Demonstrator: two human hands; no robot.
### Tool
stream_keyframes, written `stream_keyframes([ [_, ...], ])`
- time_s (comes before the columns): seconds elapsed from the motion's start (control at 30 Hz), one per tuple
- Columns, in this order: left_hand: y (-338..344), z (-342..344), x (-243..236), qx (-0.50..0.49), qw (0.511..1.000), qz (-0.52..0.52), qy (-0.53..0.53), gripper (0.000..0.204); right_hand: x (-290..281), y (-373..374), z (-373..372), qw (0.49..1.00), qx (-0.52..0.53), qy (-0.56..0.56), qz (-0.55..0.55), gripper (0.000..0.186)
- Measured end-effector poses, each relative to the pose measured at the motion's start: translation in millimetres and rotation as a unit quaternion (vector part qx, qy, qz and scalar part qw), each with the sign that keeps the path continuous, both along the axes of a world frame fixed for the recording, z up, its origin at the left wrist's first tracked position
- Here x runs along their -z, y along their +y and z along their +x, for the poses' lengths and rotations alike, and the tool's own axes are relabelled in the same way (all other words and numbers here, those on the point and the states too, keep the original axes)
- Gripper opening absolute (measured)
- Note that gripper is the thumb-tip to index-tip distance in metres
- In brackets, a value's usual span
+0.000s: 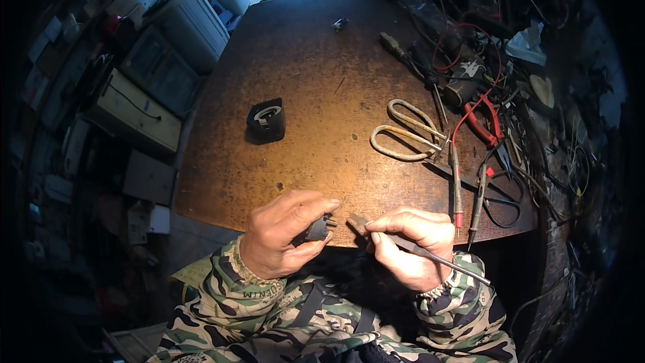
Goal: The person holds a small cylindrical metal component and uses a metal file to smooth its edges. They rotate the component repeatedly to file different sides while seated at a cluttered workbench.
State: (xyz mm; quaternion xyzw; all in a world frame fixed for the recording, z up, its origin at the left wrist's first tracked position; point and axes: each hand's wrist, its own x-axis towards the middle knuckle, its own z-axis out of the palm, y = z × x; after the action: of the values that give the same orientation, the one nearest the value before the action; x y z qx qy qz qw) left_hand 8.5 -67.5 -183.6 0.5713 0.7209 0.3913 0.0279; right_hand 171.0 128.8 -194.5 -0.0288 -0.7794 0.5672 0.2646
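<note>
Leftmost on the brown wooden bench (322,94) I see a black, square-sided block with a round recessed face (267,121), sitting alone.

Nearer me, the left hand (285,234) has its grip closed around a small dark rounded piece with metal pins (317,230), just over the bench's near edge. Its pins point right, toward the other hand; its long axis looks roughly level across my view.

The right hand (411,245) pinches a slim grey metal rod (440,259), which slants from the lower right by the camouflage cuff up-left to the fingers. Beyond them a flat brownish end (357,224) points at the pins, near but apart; fingers hide whether it joins the rod.

Farther right lie pale loop-handled shears (435,148), a red-tipped test probe (457,191), a black-tipped one (478,202) and red-handled pliers (495,136).
</note>
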Motion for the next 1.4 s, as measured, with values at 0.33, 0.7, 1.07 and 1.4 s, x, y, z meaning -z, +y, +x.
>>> stream_keyframes([
  [0.33,3,-4,2,0.003,1.0,-0.004,-0.018,0.053,-1,6,3,0.998,-0.008,-0.023,0.058,0.014],
  [0.7,6,0,5,-0.064,0.997,-0.005,-0.04,0.061,1,-17,3,0.99,0.108,-0.013,0.087,0.036],
  [1.07,4,-2,2,-0.055,0.996,-0.013,-0.07,0.058,21,-34,64,0.959,0.213,-0.018,-0.184,0.013],
  [1.4,2,3,9,-0.019,0.998,0.012,-0.05,0.058,18,-55,72,0.973,0.197,-0.098,0.063,0.034],
])
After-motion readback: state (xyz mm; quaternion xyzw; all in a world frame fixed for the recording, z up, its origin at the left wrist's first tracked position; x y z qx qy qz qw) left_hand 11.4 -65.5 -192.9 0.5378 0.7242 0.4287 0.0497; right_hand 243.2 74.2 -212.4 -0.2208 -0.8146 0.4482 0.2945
